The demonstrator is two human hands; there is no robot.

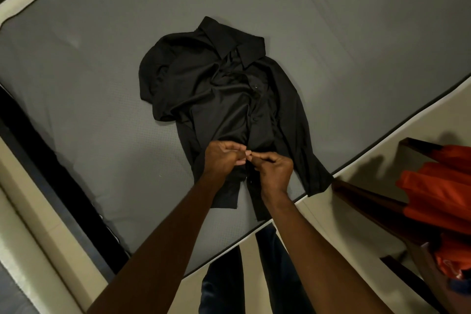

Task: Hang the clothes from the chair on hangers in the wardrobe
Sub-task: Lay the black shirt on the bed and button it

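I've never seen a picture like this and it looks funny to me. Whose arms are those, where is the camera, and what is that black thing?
There is no machine here. The arms belong to a person, and the one picture comes from a camera worn on that person's head, looking down, so you see what they see.

The black thing is a black shirt with a collar and buttons, lying spread on a grey mattress. The left hand and the right hand meet at the shirt's front opening, near its lower end. Both have the fingers curled in a pinching grip on the cloth edges there, seemingly working a button.

On the right stands a dark wooden chair with orange clothes piled on it. Below, between the arms, you see the person's own legs in dark trousers.
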